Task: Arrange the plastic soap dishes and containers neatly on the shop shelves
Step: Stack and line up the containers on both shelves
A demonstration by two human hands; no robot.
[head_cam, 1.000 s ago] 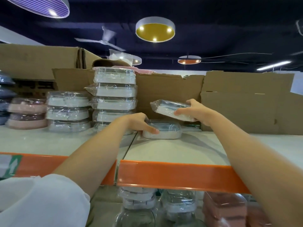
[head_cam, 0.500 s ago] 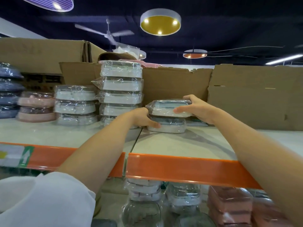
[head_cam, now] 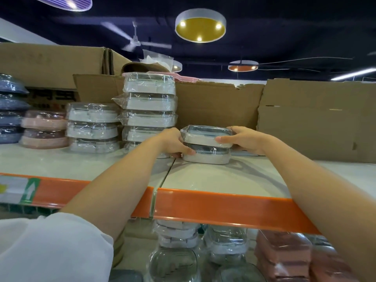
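Soap dishes sit two high on the shelf point(head_cam: 234, 180), each wrapped in clear film. The top dish point(head_cam: 205, 135) rests squarely on the bottom dish point(head_cam: 206, 156), just right of the seam between two shelf boards and in front of a cardboard wall point(head_cam: 219, 104).

The right hand point(head_cam: 244, 140) holds the top dish at its right end, fingers curled along the front edge and thumb behind the far rim. The left hand point(head_cam: 175, 142) grips the pair's left side, its fingers bent round the corner where the two dishes meet, fingertips on the bottom one.

Just left of the pair stands a tall stack point(head_cam: 149, 110) of five wrapped white dishes, its lower part hidden by the left wrist. Further left is a lower stack point(head_cam: 92, 127) of three, then pink dishes point(head_cam: 43, 129) and blue ones point(head_cam: 11, 110) at the edge. An orange rail point(head_cam: 223, 208) fronts the shelf. Below it, more wrapped white and pink containers point(head_cam: 282, 255) stand on the lower level.
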